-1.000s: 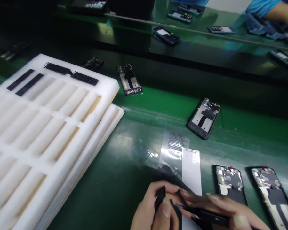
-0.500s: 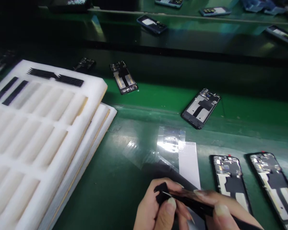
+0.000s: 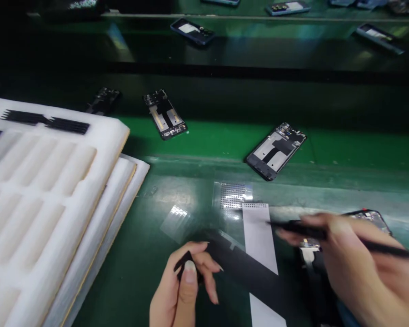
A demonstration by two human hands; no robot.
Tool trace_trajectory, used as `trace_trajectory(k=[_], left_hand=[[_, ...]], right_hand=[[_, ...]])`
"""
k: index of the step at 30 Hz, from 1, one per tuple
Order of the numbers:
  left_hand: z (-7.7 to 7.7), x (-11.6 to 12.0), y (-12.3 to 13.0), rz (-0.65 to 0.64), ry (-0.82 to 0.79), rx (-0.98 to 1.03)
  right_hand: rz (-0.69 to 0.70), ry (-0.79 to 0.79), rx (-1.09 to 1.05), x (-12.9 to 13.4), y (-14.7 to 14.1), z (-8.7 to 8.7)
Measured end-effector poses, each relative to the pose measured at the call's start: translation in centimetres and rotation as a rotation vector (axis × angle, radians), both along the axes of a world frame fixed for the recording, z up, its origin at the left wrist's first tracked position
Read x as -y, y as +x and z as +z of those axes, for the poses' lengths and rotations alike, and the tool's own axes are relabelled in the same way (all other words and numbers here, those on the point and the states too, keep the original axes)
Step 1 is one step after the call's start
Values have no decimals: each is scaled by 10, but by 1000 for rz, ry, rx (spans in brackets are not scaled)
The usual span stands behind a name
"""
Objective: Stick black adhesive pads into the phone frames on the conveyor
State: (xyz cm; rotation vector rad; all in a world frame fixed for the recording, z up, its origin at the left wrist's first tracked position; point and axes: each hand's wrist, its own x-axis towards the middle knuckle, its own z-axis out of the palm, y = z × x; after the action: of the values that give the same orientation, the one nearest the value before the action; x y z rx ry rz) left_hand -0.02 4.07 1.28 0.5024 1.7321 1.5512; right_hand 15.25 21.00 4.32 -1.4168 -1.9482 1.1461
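Observation:
My left hand (image 3: 184, 290), low in the middle of the view, pinches a small black piece (image 3: 182, 262) between thumb and fingers. Its exact kind does not show. My right hand (image 3: 357, 268), smeared by motion, grips black tweezers (image 3: 288, 225) whose tips point left over a white strip sheet (image 3: 257, 227) with dots along its top edge. A dark sheet (image 3: 248, 268) lies slantwise across that strip, right of my left hand. Beneath my right hand, an opened phone (image 3: 308, 254) is partly hidden.
White foam trays (image 3: 111, 136) with slots are stacked at the left. Clear film with dark dots (image 3: 231, 193) and another clear film piece (image 3: 177, 220) lie mid-table. Opened phones (image 3: 276, 152) (image 3: 165, 113) rest further back. On the raised shelf are blue phone covers (image 3: 192, 31).
My right hand has moved the tweezers away from the black piece, up and to the right. The left hand keeps the piece and appears further left, as the whole view has shifted.

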Motion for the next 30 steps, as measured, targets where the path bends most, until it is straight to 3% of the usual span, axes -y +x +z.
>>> trace_trajectory(k=[3, 7, 10, 16, 30], left_hand=[[-8, -3, -12, -191, -207, -669], [-10, -17, -18, -401, -350, -1167], [-6, -30, -23, -656, -489, -1516], [-5, -39, -30, -764, -501, -1621], [-23, -34, -32, -666, -429, -1686]], right_hand=[[12, 16, -123, -40, -23, -25], [-7, -38, -236, -56, -35, -54], [16, -17, -239, -53, -31, -59], [73, 26, -237, -52, -32, -57], [91, -16, -311, -56, -35, -61]])
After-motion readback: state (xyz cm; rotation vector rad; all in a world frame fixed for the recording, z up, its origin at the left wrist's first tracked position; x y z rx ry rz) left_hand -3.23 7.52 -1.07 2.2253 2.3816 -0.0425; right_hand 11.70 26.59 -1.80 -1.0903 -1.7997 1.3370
